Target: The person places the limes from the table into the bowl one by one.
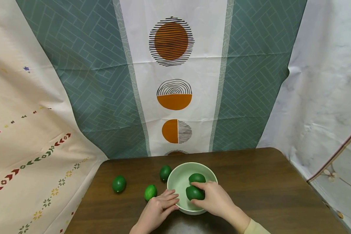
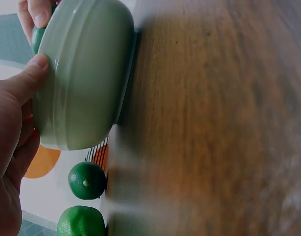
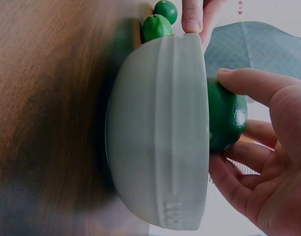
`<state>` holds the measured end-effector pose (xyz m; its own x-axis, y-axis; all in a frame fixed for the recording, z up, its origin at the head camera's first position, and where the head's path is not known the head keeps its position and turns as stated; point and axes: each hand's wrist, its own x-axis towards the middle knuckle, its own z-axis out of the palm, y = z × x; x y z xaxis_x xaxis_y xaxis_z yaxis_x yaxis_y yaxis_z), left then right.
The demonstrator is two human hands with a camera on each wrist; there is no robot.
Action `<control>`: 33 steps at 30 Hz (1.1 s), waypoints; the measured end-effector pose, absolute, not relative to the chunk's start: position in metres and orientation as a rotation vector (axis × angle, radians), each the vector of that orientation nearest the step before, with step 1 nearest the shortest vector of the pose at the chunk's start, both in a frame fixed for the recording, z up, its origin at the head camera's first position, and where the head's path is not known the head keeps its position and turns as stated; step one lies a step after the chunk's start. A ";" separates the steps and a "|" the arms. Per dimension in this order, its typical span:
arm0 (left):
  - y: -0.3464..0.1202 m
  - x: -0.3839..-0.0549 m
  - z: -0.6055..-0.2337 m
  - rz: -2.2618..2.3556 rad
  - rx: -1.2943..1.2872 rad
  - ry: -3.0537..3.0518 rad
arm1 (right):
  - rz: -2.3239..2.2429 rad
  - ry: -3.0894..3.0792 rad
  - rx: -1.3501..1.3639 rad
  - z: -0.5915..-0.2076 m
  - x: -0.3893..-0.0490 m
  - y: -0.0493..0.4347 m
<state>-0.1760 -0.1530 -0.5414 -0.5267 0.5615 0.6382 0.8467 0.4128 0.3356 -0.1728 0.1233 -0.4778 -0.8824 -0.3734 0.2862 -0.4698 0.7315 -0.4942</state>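
A pale green bowl [image 1: 177,177] stands on the table. In the head view my right hand [image 1: 214,199] holds a dark green lime [image 1: 194,193] over the inside of the bowl, thumb and fingers on either side of it. Behind it, another lime [image 1: 197,177] is in the bowl. My left hand [image 1: 159,208] rests its fairly straight fingers on the bowl's left rim, and its thumb [image 2: 35,71] touches the rim in the left wrist view. The right wrist view shows the held lime [image 3: 228,115] partly above the rim; the bowl wall hides its lower part.
Left of the bowl on the brown wooden table [image 1: 251,182] sit a dark green lime [image 1: 165,173], a brighter green lime [image 1: 150,192] and, farther left, one more lime [image 1: 118,184]. Patterned cloth [image 1: 175,71] hangs behind the table's back edge.
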 end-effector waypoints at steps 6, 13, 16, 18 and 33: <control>-0.154 -0.176 -0.541 -0.888 -1.206 -2.242 | 0.890 -2.784 0.694 -0.478 -0.172 0.122; -0.154 -0.176 -0.541 -0.897 -1.202 -2.258 | 0.906 -2.806 0.705 -0.479 -0.172 0.120; -0.154 -0.177 -0.542 -0.889 -1.208 -2.249 | 0.893 -2.821 0.715 -0.480 -0.171 0.118; -0.154 -0.177 -0.542 -0.885 -1.211 -2.244 | 0.885 -2.830 0.720 -0.480 -0.170 0.118; -0.154 -0.178 -0.543 -0.879 -1.220 -2.225 | 0.740 -2.813 0.914 -0.483 -0.173 0.111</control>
<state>-0.1777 -0.1545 -0.5435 -0.5059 0.5703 0.6472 0.8586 0.4048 0.3145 -0.1733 0.1109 -0.4827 -0.8163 -0.5297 0.2303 -0.5745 0.7030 -0.4192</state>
